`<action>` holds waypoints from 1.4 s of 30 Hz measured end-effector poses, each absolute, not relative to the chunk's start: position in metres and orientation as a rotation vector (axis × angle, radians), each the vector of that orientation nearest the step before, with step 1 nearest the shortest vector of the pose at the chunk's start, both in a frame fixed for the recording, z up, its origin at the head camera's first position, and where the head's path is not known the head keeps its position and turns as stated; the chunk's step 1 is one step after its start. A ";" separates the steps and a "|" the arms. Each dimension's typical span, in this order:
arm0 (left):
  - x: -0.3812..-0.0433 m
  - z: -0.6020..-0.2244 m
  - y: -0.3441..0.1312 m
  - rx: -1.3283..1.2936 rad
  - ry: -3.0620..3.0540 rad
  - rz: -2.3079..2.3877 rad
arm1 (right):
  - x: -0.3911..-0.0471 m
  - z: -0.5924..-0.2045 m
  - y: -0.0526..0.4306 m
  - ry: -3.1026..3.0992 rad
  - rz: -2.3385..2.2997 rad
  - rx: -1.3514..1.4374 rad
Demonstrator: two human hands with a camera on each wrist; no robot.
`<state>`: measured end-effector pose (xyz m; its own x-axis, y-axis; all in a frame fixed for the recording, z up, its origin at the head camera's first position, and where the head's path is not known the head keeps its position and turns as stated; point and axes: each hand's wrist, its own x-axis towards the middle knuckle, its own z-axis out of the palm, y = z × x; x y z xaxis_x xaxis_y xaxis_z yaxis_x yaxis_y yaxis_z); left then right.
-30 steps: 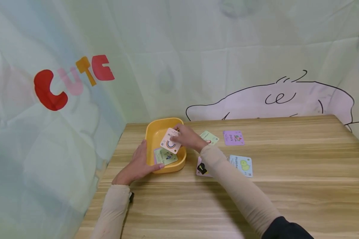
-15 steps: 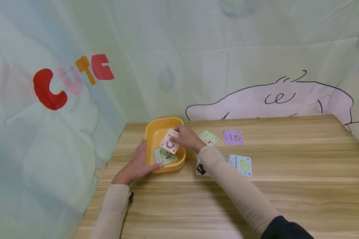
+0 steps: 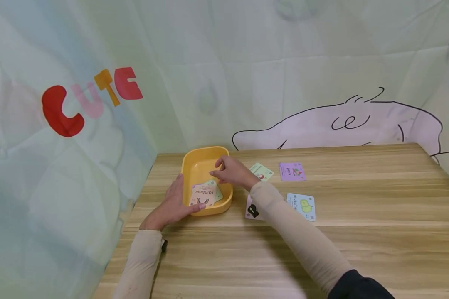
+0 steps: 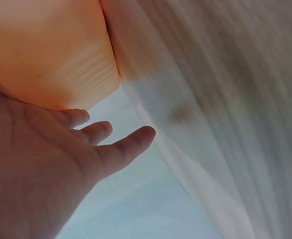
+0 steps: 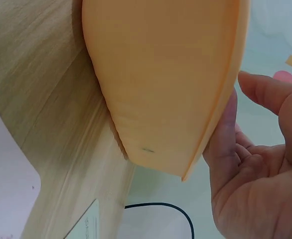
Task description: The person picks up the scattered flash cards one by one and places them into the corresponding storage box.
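Observation:
A yellow plastic tray (image 3: 228,202) stands at the table's left side. Inside its near end, a pale pink rainbow picture card (image 3: 204,194) lies over a green card (image 3: 219,194). Along the tray's left wall rests my left hand (image 3: 170,207), thumb across the near rim; the left wrist view shows its fingers (image 4: 128,147) straight beside the wall. My right hand (image 3: 235,171) hovers over the tray's right rim, thumb and index finger apart with nothing between them. From the right wrist, that hand (image 5: 255,174) appears just past the rim of the tray (image 5: 161,89).
Right of the tray lie a green card (image 3: 262,171), a purple park card (image 3: 292,172), a blue muskmelon card (image 3: 301,207) and a pink card (image 3: 252,210) partly hidden by the right forearm. A printed cloth (image 3: 194,104) hangs behind the wooden table (image 3: 378,199).
The rainbow card has left my right hand's pinch and dropped nearer me onto the green card in the tray. My right finger and thumb have parted. The left hand stays put.

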<state>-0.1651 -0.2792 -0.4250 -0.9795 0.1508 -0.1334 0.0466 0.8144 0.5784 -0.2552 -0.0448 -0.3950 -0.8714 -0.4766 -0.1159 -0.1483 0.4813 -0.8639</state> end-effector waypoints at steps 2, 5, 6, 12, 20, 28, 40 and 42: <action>-0.165 -0.425 -0.279 0.137 2.819 0.885 | -0.255 -0.394 -0.043 2.409 -1.336 -0.516; -0.165 -0.425 -0.278 0.141 2.815 0.883 | -0.254 -0.392 -0.040 2.438 -1.325 -0.514; -0.165 -0.425 -0.278 0.142 2.815 0.883 | -0.253 -0.392 -0.039 2.442 -1.331 -0.520; -0.165 -0.426 -0.279 0.135 2.812 0.894 | -0.251 -0.391 -0.029 2.453 -1.359 -0.544; -0.165 -0.428 -0.277 0.184 2.830 0.945 | -0.253 -0.390 0.009 2.475 -1.373 -0.514; -0.166 -0.427 -0.281 0.266 2.845 0.977 | -0.253 -0.382 0.061 2.487 -1.328 -0.448; -0.166 -0.428 -0.280 0.259 2.843 0.979 | -0.237 -0.385 0.123 2.616 -1.125 -0.438; -0.166 -0.428 -0.281 0.239 2.840 0.958 | -0.233 -0.387 0.131 2.635 -1.087 -0.434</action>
